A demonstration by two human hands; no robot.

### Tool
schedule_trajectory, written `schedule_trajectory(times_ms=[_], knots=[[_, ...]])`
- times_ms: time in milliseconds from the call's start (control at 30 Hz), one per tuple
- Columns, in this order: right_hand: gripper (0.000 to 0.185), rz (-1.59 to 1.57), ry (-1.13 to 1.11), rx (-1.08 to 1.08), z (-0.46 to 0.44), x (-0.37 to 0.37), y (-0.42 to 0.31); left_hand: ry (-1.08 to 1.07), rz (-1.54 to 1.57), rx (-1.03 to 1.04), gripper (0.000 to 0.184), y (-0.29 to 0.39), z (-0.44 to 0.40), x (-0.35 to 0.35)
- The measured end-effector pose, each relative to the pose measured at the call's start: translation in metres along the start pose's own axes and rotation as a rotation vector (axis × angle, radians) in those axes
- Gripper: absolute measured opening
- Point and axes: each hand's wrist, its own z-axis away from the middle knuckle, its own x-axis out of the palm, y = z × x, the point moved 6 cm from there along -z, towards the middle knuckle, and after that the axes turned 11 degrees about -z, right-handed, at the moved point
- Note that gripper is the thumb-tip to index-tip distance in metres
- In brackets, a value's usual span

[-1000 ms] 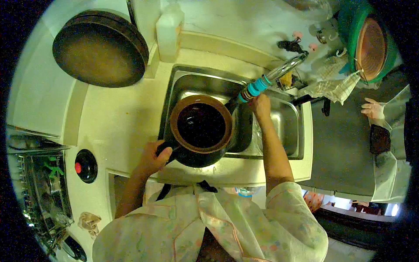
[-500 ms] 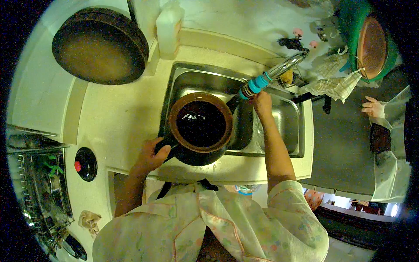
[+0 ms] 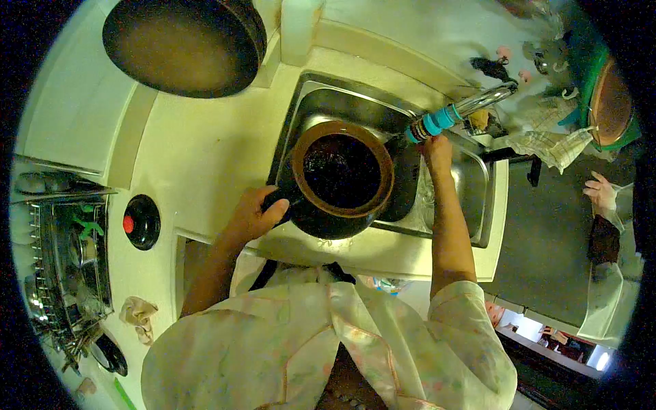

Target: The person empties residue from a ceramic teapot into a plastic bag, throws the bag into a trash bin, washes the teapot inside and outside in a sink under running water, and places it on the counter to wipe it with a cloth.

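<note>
A dark pot (image 3: 333,222) with a brown rim is over the near left edge of the steel sink (image 3: 301,102). Its inside is dark, and I cannot make out what it holds. My left hand (image 3: 256,215) is closed round the pot's left handle, thumb on top. My right hand (image 3: 437,152) is closed at the far right side, where a dark handle (image 3: 395,145) runs out from the pot. Its fingers are partly hidden by the turquoise tap nozzle (image 3: 435,124), just above it.
A large dark round pan (image 3: 184,48) is at the upper left. A black lid with a red knob (image 3: 143,222) and a crumpled cloth (image 3: 139,318) lie on the left counter. A dish rack (image 3: 75,260) stands beyond. Another person's hand (image 3: 601,191) shows at the right.
The whole view has shifted, so everything sits further right and higher. The pot stays between both hands, and its bright inner reflection has faded. The other person's hand remains at the right.
</note>
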Motion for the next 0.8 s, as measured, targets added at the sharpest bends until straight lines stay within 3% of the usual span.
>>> schedule_trajectory(times_ms=[167,267,467,667,767,800], knots=[[0.029,0.112,-0.044,0.027,0.003,-0.001,-0.004,-0.113,0.108,-0.065,0.022,0.05,-0.001,-0.014],[0.029,0.078,-0.05,0.018,0.002,-0.001,-0.005,0.061,0.075,0.118,0.019,0.06,-0.001,-0.019],[0.031,0.049,-0.021,-0.073,0.004,-0.004,-0.011,-0.087,0.116,-0.01,0.018,0.044,-0.004,-0.012],[0.028,0.076,-0.033,-0.046,0.006,-0.006,-0.018,-0.099,0.158,-0.047,0.022,0.055,-0.005,-0.014],[0.025,0.096,-0.037,-0.111,0.006,-0.004,-0.017,-0.011,0.174,0.005,0.026,0.047,-0.004,-0.012],[0.024,0.111,-0.027,-0.153,0.004,-0.002,-0.009,-0.075,0.17,-0.049,0.027,0.044,-0.005,-0.01]])
